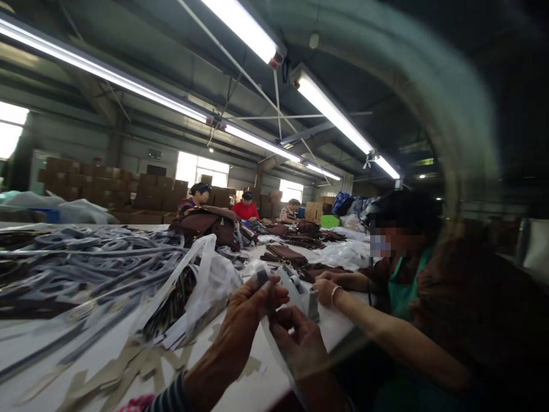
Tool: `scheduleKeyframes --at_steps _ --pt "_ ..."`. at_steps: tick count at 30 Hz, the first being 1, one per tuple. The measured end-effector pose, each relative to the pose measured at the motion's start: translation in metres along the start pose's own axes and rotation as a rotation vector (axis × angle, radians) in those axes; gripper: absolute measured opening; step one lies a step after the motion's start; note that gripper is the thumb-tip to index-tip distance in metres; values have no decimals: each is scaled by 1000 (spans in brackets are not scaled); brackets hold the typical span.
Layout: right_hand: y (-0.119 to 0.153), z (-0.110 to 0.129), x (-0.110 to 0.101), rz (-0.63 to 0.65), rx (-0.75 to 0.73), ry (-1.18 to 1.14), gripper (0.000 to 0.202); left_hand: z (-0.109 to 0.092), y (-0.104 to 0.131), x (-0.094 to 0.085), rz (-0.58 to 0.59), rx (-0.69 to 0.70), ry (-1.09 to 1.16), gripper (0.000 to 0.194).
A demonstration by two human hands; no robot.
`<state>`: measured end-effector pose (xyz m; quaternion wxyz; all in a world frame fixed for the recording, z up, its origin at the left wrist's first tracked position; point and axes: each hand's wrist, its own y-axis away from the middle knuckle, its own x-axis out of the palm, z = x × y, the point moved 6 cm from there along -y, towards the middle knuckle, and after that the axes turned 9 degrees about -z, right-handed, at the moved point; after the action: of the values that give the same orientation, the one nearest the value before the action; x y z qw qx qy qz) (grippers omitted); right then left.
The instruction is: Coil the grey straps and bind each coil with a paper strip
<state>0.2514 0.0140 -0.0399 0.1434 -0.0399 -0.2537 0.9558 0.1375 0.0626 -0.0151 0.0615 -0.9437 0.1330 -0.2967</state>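
Just above the table, my left hand (pixel 240 323) pinches a grey strap (pixel 262 276) between thumb and fingers, with one end sticking up over the fingertips. Close beside it, my right hand (pixel 298 337) is closed on the same strap lower down, thumb against curled fingers. A pale, shiny length hangs below the hands; whether it is the strap or a plastic film on it, I cannot tell. Beyond my fingers stands a grey-white tape dispenser (pixel 300 286), partly hidden by them.
To the right a co-worker in a green apron (pixel 401 283) reaches toward the dispenser. A heap of grey straps (pixel 98 257) covers the left. A white plastic bag (pixel 214 274) of strips, beige strips (pixel 115 375) and brown bags (pixel 206 226) lie about. Other people sit farther back.
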Motion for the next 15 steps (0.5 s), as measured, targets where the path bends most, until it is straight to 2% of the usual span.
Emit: scheduleKeyframes --at_steps 2,3,5,7,9,12,15 --pt "-5 5 -17 -149 -11 45 45 3 4 10 95 -11 -16 40" --pt "-4 4 -22 -150 5 30 48 3 6 16 139 -6 -32 37" --pt "0 -4 -21 -32 81 -67 55 2 8 22 171 -11 -47 36" --pt "11 -18 -17 98 205 -140 59 2 1 21 118 -53 -25 42" --pt "23 -31 -16 126 297 -121 61 0 -10 15 41 -87 26 49" --pt "34 -41 -17 132 321 -53 66 -5 -23 7 -5 -77 67 50" --pt "32 -39 -11 151 300 -63 69 -10 -24 6 5 -15 44 46"
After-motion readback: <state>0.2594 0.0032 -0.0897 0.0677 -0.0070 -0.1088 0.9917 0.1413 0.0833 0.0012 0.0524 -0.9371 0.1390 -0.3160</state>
